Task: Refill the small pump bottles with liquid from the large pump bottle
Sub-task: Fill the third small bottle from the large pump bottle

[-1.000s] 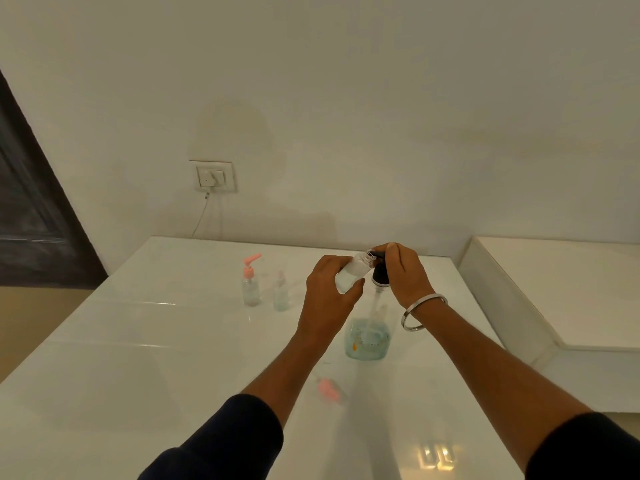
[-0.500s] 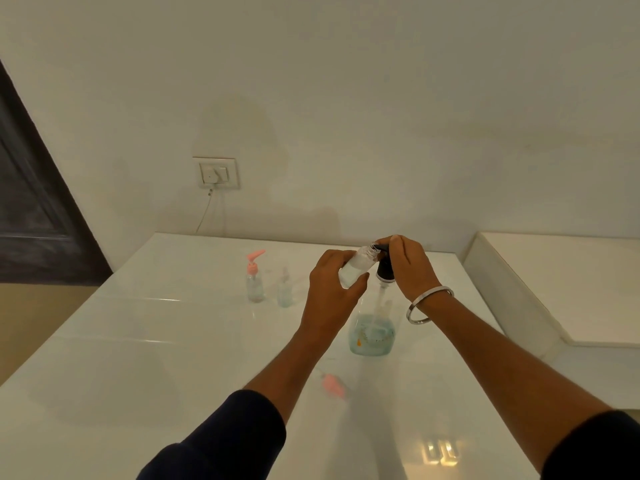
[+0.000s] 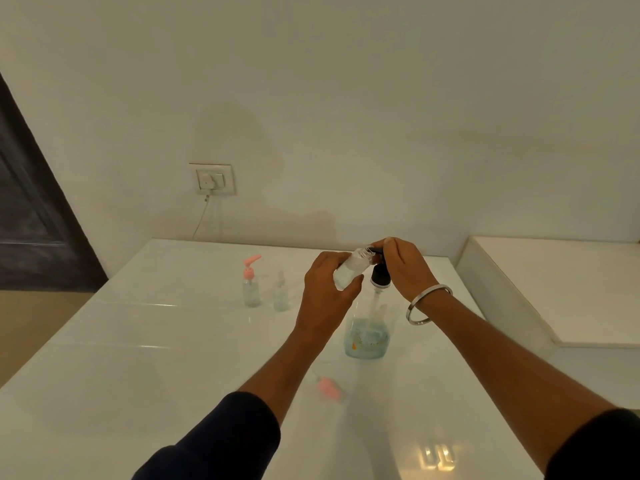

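Note:
The large clear pump bottle [image 3: 367,336] stands on the white table [image 3: 138,358] with pale blue liquid low in it and a black pump head [image 3: 380,276]. My right hand [image 3: 403,268] rests on top of that pump head. My left hand [image 3: 327,296] holds a small clear bottle [image 3: 353,266] without a cap, tilted, its open neck at the pump's spout. Two more small bottles stand to the left: one with a pink pump [image 3: 251,284] and a capless one [image 3: 281,294]. A loose pink pump cap [image 3: 329,388] lies on the table near my left forearm.
A wall socket [image 3: 212,179] with a plugged cable sits on the wall behind the table. A lower white ledge [image 3: 554,289] adjoins the table on the right. A dark door [image 3: 31,216] is at the far left.
Both hands and the bottles hold nearly the same pose; the view has shifted slightly. The small bottle stays at the pump spout.

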